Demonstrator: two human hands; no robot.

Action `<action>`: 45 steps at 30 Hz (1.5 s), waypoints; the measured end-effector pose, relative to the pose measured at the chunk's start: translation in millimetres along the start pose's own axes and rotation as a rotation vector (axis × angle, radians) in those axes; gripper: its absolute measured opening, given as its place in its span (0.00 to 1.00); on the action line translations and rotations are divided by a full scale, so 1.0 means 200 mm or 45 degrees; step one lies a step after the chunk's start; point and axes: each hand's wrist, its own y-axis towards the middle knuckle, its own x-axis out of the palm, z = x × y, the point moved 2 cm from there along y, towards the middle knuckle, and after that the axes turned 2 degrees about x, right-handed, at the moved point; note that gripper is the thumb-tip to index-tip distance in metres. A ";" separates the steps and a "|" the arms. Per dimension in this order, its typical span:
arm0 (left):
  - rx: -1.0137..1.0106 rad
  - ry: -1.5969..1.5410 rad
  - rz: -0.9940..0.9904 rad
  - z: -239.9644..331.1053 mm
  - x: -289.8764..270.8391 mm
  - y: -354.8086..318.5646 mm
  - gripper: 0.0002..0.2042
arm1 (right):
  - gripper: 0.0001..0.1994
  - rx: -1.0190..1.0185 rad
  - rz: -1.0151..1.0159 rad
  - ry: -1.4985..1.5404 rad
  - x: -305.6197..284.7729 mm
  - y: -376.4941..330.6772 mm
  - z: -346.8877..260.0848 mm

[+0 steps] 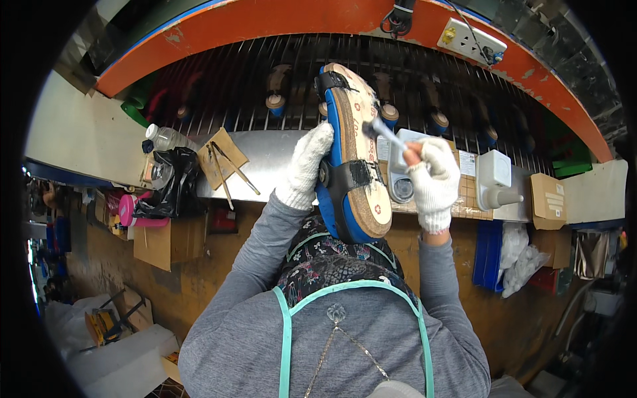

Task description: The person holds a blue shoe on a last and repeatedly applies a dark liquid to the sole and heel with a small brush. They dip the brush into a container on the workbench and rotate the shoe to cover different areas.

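My left hand (308, 166), in a white knit glove, is closed around the side of a sandal (361, 142) mounted sole up on a blue shoe last (336, 129). The sole is pale with a cork-coloured edge, and dark strap ends are folded over it in two places. My right hand (434, 178), gloved with bare fingertips, pinches a brush (391, 134) with a pale handle. Its dark bristles are at the sole's right edge, between the strap ends; whether they touch is blurred. A white container (399, 166) with a round opening stands behind the brush.
Several sandals on lasts (275, 99) rest on a metal rod rack at the back, under an orange beam (265, 30). Thin brushes (222, 166) lie on cardboard at left, near a black bag (176, 176). A white nozzle bottle (494, 176) and a cardboard box (547, 199) sit at right.
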 end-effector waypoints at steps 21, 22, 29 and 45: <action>-0.004 0.548 0.482 0.07 -0.22 -0.14 0.29 | 0.07 -0.158 -0.331 -0.557 -0.02 -0.17 -0.08; -0.007 0.555 0.484 0.07 -0.23 -0.14 0.29 | 0.07 -0.166 -0.304 -0.552 0.00 -0.17 -0.08; 0.013 0.473 0.480 0.11 -0.23 -0.11 0.29 | 0.07 -0.014 -0.404 -0.239 0.07 -0.10 -0.03; -0.478 -0.410 0.247 0.03 -0.22 0.02 0.31 | 0.10 -0.246 -0.470 -0.142 0.08 0.07 -0.01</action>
